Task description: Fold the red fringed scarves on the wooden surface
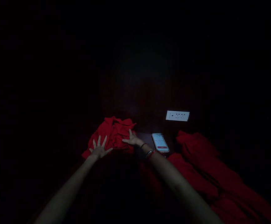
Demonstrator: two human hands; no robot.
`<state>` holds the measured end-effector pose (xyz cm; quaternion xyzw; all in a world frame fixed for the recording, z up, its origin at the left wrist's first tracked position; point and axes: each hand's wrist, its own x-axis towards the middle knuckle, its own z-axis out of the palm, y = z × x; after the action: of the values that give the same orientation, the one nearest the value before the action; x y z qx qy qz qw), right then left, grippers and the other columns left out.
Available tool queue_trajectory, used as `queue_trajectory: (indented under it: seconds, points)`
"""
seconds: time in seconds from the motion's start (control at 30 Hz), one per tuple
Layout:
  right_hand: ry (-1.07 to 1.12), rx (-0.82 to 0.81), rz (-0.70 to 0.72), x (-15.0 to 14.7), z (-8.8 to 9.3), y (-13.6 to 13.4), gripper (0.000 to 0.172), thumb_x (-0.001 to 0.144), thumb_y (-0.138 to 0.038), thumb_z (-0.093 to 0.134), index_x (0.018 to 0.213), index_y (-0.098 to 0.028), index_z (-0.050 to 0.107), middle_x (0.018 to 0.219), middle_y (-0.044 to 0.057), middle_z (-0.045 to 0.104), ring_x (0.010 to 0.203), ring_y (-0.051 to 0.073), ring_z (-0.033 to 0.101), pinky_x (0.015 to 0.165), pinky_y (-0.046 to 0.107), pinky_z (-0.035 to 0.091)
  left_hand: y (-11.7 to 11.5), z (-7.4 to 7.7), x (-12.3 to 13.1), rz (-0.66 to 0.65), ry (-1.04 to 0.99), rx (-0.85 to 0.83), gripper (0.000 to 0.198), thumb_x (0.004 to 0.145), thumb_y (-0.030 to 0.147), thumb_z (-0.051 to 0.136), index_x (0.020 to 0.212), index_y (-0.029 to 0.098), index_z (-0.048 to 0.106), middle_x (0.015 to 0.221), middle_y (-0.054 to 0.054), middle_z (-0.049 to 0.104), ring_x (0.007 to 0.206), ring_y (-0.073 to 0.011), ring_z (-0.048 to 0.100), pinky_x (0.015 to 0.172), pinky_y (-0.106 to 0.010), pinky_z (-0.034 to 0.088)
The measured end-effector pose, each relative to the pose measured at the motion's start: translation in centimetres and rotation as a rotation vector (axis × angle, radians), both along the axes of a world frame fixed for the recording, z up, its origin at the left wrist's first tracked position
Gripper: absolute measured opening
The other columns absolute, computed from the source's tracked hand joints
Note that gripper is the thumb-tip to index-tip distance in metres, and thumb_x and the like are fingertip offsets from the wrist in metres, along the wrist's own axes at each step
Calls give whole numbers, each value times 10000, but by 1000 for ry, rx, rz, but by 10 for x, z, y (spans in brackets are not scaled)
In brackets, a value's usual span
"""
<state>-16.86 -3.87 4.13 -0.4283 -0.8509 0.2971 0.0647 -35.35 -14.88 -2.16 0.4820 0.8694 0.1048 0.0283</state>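
Observation:
A crumpled heap of red cloth (pixel 118 130) lies ahead of me, a little left of the middle. My left hand (pixel 99 151) is at its near left side, palm down with the fingers spread. At the heap's right edge is my right hand (pixel 132 139), thumb and finger apart, the other fingers partly hidden. Both hands appear to rest against the cloth without gripping it. Bracelets (pixel 149 153) circle my right wrist.
A lit phone (pixel 160 143) lies right of my right hand on a dark surface (pixel 146 137). Beyond it a white socket plate (pixel 177 115) is set in the dark wall. More red cloth (pixel 210 165) spreads along the right. Darkness hides the surroundings.

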Motion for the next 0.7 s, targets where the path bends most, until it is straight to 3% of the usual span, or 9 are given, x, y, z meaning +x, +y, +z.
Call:
queue_trajectory:
  seconds: [0.13,0.23,0.4,0.5,0.6,0.7]
  points:
    - [105,-76,-6,-30,-47,-14,1063,687,-593,556,1408,-162,-95,1447,193,-110,1320,322,-63,1054,459,102,16,-8,-6,18,2,29,803,741,652,349,1398,305,44,1471,-45,-123,1293,-413,-111,921,-674,207]
    - [165,-74,57,-35,-55,-15,1039,687,-592,559,1414,-189,-63,1452,166,-123,1319,312,-92,1053,462,103,21,-6,-10,15,6,33,780,762,630,336,1401,297,37,1473,-48,-121,1302,-401,-102,931,-666,202]
    - [206,3,172,15,-21,-8,826,765,-475,532,1419,-188,118,1468,99,113,1343,230,59,1069,363,170,10,-6,-1,-6,82,146,703,802,593,299,1403,292,95,1477,-60,-104,1312,-392,-86,931,-663,210]
    - [168,118,236,75,14,-6,717,758,-372,564,1381,-167,274,1411,87,301,1288,212,282,1050,311,241,-3,-7,11,-33,186,260,647,827,524,323,1398,258,171,1479,-86,-68,1322,-363,-83,966,-642,177]
    - [-56,124,254,146,44,-10,598,690,-343,635,1241,-158,497,1286,96,480,1179,231,438,1005,319,320,-13,-5,33,-71,205,435,620,839,436,358,1387,182,218,1471,-129,-44,1333,-328,-68,1026,-581,137]
    - [-221,179,168,209,53,-20,525,590,-325,715,1076,-149,622,1122,101,599,1014,242,556,890,318,422,-16,-3,73,-287,150,618,539,847,346,366,1336,131,307,1458,-148,47,1344,-287,22,1070,-476,173]
